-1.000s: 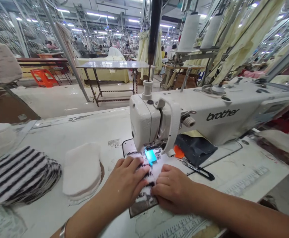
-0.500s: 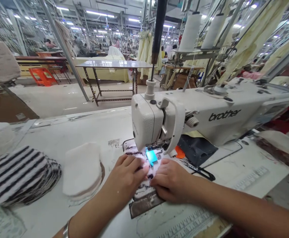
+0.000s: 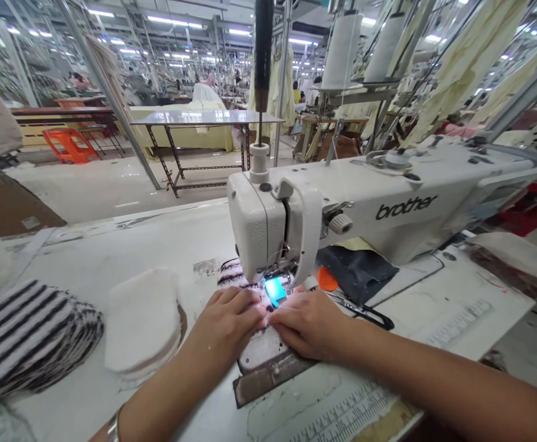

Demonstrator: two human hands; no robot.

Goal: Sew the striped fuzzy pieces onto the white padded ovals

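A white sewing machine (image 3: 342,209) stands on the white worktable (image 3: 167,245). A small black-and-white striped fabric piece (image 3: 231,277) lies under its needle head and sticks out behind it. My left hand (image 3: 229,322) lies flat on the piece's near end, fingers stretched toward the lit blue presser foot (image 3: 275,290). My right hand (image 3: 307,322) presses down just right of the foot, fingers together and flat on the fabric. Most of the piece is hidden under both hands.
A stack of striped pieces (image 3: 24,334) and a stack of white pieces (image 3: 142,322) sit left of my hands. Black scissors (image 3: 364,312), an orange item (image 3: 327,279) and dark cloth (image 3: 355,270) lie beside the machine. Thread cones (image 3: 342,52) stand behind it.
The striped piece has travelled away from me under the needle head, now showing behind it. Both hands followed it forward toward the presser foot.
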